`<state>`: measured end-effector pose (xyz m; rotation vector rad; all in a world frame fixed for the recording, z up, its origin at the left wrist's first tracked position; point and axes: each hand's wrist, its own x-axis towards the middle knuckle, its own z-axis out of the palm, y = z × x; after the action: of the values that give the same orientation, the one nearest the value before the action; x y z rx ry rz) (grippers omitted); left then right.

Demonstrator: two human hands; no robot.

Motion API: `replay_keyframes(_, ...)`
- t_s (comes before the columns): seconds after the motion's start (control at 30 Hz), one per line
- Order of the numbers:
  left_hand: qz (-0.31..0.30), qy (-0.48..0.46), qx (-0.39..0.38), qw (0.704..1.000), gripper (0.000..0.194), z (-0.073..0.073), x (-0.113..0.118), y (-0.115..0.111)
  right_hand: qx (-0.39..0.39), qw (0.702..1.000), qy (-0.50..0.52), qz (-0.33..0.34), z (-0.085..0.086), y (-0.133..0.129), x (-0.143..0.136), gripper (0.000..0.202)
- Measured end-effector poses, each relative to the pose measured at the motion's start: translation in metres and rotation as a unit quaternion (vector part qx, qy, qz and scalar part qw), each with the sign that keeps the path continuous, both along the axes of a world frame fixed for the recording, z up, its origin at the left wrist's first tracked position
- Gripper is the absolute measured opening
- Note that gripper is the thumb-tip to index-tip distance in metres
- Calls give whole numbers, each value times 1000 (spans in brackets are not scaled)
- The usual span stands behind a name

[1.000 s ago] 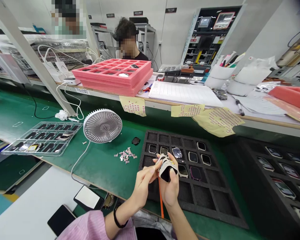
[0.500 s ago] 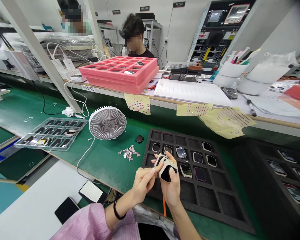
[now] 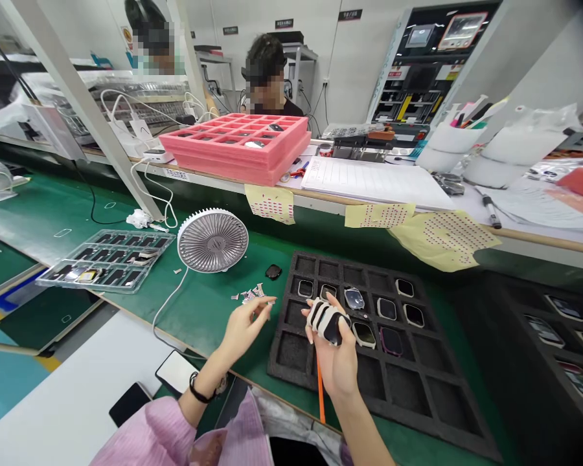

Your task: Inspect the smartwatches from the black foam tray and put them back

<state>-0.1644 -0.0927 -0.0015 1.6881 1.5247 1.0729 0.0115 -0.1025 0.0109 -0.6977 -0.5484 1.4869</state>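
Note:
My right hand (image 3: pixel 337 362) is closed around a small stack of pale watch cases (image 3: pixel 328 320) with dark faces, tilted above the black foam tray (image 3: pixel 284 362). My left hand (image 3: pixel 243 327) is apart from the stack, over the green bench, with thumb and forefinger tips brought close together. Whether a small piece sits between them is too fine to make out. Just behind those fingers lies a pile of small metallic-pink pieces (image 3: pixel 253 292), partly hidden by the hand. A black watch case (image 3: pixel 273 271) rests beyond the pile.
Several watches, among them a purple-framed one (image 3: pixel 391 341), sit in the foam tray. A white fan (image 3: pixel 214 241) and a clear tray of dark parts (image 3: pixel 109 259) stand to the left. Pink foam trays (image 3: pixel 238 158) rest on the shelf. Two people are across the bench.
My left hand has pulled away from the watch cases, leftward to beside the pile of small pieces. My right hand keeps its grip, and the stack has turned so its edges face me.

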Motion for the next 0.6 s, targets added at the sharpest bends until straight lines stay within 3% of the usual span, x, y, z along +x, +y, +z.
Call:
replay_keyframes(0.07, 43, 145, 47, 987, 25, -14, -11, 9, -14, 1000, 12, -5, 2, 1, 1, 40)
replay_keyframes(0.2, 15, 267, 55, 962, 19, -34, -14, 22, -40, 998, 41, 21, 6, -1, 0, 44)
replay_keyframes(0.43, -34, 317, 1, 948, 8, -34, -8, 40, -60, 994, 65, 58, 15, -2, 0, 46)
replay_keyframes(0.6, -46, 310, 6, 950, 9, -29, -10, 39, -65, 989, 107, 79, 17, -4, 1, 41)
